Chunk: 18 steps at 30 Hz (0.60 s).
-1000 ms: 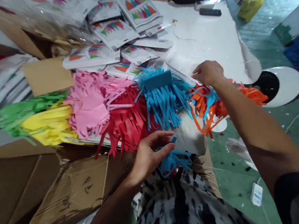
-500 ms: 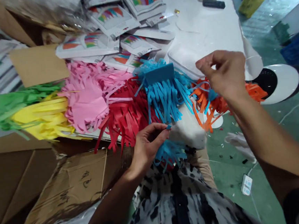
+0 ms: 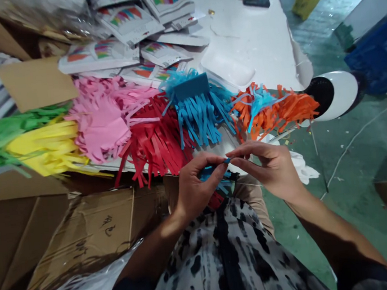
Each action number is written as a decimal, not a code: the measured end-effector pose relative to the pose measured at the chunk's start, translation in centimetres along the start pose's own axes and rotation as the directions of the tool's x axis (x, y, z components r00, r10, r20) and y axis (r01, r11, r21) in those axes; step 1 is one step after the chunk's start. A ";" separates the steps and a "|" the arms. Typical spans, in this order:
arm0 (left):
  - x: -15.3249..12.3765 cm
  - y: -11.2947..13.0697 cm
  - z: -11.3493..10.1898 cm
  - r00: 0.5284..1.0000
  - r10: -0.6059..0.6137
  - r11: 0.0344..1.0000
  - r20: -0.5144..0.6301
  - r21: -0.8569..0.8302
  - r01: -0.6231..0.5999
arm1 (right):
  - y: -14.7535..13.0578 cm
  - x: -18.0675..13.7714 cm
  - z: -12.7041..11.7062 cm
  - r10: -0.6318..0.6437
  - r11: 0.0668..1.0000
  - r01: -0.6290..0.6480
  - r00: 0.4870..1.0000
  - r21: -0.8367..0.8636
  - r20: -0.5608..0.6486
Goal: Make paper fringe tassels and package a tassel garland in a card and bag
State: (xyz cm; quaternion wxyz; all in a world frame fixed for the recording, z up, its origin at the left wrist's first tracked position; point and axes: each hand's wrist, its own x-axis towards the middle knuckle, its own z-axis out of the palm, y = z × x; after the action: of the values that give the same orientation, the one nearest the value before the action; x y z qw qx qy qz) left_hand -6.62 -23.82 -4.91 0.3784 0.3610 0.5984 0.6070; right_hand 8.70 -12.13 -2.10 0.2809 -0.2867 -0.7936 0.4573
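Observation:
In the head view my left hand (image 3: 200, 183) pinches the small twisted top of a blue paper tassel (image 3: 224, 186) between thumb and fingertips. Its fringe hangs below, partly hidden behind that hand. My right hand (image 3: 272, 167) comes in from the right, its thumb and finger closed at the same twisted top. Just beyond the hands lies a pile of blue fringed paper (image 3: 200, 122) with a flat, uncut band on top. Red fringed paper (image 3: 157, 141) is left of it. Orange fringed paper (image 3: 278, 110) with loose blue strips (image 3: 260, 99) is on the right.
Pink (image 3: 105, 121), yellow (image 3: 46, 146) and green fringed paper (image 3: 24, 121) lie further left. Printed packets (image 3: 132, 24) are piled behind on the white table (image 3: 247, 32). A cardboard box (image 3: 92, 230) stands below left. A black-and-white round object (image 3: 340, 94) is beyond the table's right end.
My right hand has come down and left from above the orange paper to meet my left hand at the tassel's top. The view has shifted slightly to the right.

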 end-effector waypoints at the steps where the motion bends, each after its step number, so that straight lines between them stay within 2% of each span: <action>1: -0.1 0.1 0.2 1.000 0.018 1.000 0.007 0.015 -0.018 | -0.1 -0.3 -0.1 -0.006 1.000 0.006 1.000 -0.005 -0.008; 8: -0.8 0.4 1.3 0.995 0.092 0.990 0.030 0.103 -0.094 | -0.5 -1.9 -1.1 -0.074 0.990 0.074 0.997 -0.122 0.012; 11: -1.1 0.4 1.7 0.996 0.078 0.991 0.034 0.106 -0.082 | -0.4 -2.6 -1.2 -0.104 0.982 0.102 0.995 -0.158 -0.006; 15: -1.2 0.1 2.0 0.998 0.052 0.995 0.029 0.089 -0.054 | -0.2 -3.0 -1.3 -0.052 0.993 0.041 0.993 -0.107 -0.108; 18: -1.1 0.0 2.0 0.991 0.127 0.983 0.048 0.128 -0.132 | -0.2 -3.1 -1.6 0.012 1.000 -0.015 0.995 -0.023 -0.104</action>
State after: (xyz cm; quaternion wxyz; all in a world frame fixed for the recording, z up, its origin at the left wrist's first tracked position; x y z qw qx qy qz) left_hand -4.31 -23.86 -4.81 0.3253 0.4351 0.6045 0.5826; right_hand 11.86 -13.53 -1.83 0.3153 -0.3187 -0.7812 0.4344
